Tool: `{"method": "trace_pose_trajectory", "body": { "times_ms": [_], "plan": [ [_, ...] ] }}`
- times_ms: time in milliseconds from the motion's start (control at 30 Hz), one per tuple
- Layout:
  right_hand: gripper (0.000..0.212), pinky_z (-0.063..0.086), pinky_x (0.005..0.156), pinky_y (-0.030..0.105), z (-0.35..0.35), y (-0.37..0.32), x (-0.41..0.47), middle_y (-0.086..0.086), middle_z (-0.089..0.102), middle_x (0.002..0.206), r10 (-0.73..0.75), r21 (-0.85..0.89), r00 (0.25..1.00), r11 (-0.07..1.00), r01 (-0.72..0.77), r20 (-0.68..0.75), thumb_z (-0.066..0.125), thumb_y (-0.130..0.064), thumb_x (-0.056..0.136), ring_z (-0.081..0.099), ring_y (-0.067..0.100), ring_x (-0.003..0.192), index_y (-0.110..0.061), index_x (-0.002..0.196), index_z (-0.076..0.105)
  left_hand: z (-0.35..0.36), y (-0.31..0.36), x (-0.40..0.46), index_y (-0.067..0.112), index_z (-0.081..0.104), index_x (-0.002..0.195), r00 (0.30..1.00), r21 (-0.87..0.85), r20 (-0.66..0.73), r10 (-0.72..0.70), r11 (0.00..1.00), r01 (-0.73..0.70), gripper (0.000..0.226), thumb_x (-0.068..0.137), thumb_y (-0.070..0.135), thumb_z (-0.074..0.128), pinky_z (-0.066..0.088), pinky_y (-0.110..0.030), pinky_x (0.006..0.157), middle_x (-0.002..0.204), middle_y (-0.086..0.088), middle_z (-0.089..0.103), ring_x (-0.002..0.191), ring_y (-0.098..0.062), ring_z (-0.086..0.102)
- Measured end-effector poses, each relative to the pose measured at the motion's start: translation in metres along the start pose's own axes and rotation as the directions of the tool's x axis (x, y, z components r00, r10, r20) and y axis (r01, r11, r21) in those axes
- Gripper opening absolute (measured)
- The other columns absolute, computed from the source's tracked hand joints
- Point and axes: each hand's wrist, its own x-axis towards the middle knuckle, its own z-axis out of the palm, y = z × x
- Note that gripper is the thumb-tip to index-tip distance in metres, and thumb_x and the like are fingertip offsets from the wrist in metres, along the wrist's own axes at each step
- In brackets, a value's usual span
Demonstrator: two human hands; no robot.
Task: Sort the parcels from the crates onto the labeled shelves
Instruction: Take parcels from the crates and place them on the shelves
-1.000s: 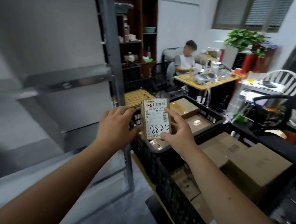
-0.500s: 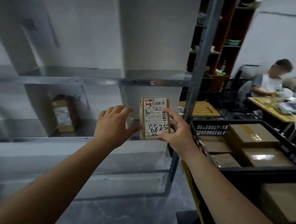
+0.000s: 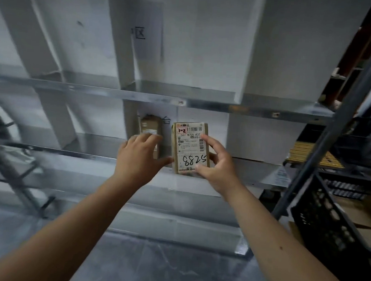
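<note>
Two hands carry one small parcel up to the steel shelf.

Upright, label outward, the brown parcel marked 8825 [image 3: 190, 148] hangs at the front lip of the middle shelf [image 3: 88, 156], just right of a second parcel [image 3: 150, 129] already standing there. The right hand [image 3: 216, 166] pinches it by thumb and fingers along its right edge; the left hand [image 3: 139, 159] only steadies it, thumb at the lower left edge, fingers relaxed. Whether its base rests on the shelf yet is unclear. Released too near the lip, so narrow an upright box could tip forward and fall, or knock its neighbour.
</note>
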Motion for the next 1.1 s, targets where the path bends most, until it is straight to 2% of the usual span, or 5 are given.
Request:
{"method": "trace_pose_trajectory", "body": {
  "times_ms": [233,367,733,967,1100],
  "plan": [
    [0.081,0.064,0.087,0.044,0.113,0.004,0.039,-0.011,0.058,0.135,-0.003,0.010,0.996,1.000,0.002,0.092,0.073,0.009,0.085,0.061,0.021,0.127,-0.043,0.143,0.053,-0.020,-0.114,-0.006,0.029,0.058,0.139,0.995,0.035,-0.054,-0.082,0.996,0.084,0.076,0.082,0.079,0.061,0.046,-0.049,0.101,0.142,0.002,0.061,0.126,-0.027,0.058],
    [0.081,0.065,0.085,0.045,0.184,0.008,0.060,-0.001,0.059,0.137,-0.024,0.053,0.986,0.998,0.016,0.165,0.073,0.013,0.083,0.064,0.022,0.123,-0.039,0.142,0.055,-0.032,-0.180,-0.017,0.028,0.059,0.139,0.985,0.068,-0.075,-0.157,0.984,0.162,0.077,0.082,0.080,0.059,0.046,-0.049,0.102,0.142,0.002,0.061,0.127,-0.028,0.058],
    [0.083,0.064,0.086,0.048,0.331,0.011,0.106,-0.010,0.053,0.139,-0.055,0.042,0.921,0.998,0.042,0.385,0.076,0.008,0.083,0.054,0.025,0.133,-0.047,0.141,0.054,-0.063,-0.316,-0.041,0.031,0.057,0.140,0.920,0.155,-0.131,-0.370,0.909,0.388,0.085,0.078,0.088,0.050,0.049,-0.051,0.104,0.141,0.002,0.061,0.129,-0.025,0.057],
    [0.081,0.065,0.086,0.042,0.381,-0.005,0.173,0.000,0.052,0.142,-0.156,0.094,0.889,0.987,0.128,0.431,0.075,0.012,0.083,0.056,0.023,0.131,-0.035,0.145,0.053,-0.066,-0.367,0.003,0.029,0.056,0.142,0.892,0.160,-0.184,-0.413,0.883,0.442,0.074,0.088,0.079,0.050,0.051,-0.048,0.101,0.140,0.001,0.061,0.126,-0.024,0.057],
    [0.081,0.062,0.087,0.028,0.405,-0.009,0.225,0.001,0.054,0.141,-0.219,0.097,0.880,0.976,0.196,0.421,0.075,0.013,0.082,0.058,0.017,0.128,-0.029,0.148,0.052,-0.070,-0.401,0.050,0.028,0.055,0.143,0.886,0.157,-0.186,-0.425,0.877,0.454,0.080,0.084,0.082,0.045,0.050,-0.051,0.104,0.141,-0.001,0.060,0.128,-0.026,0.056]
  ]
}}
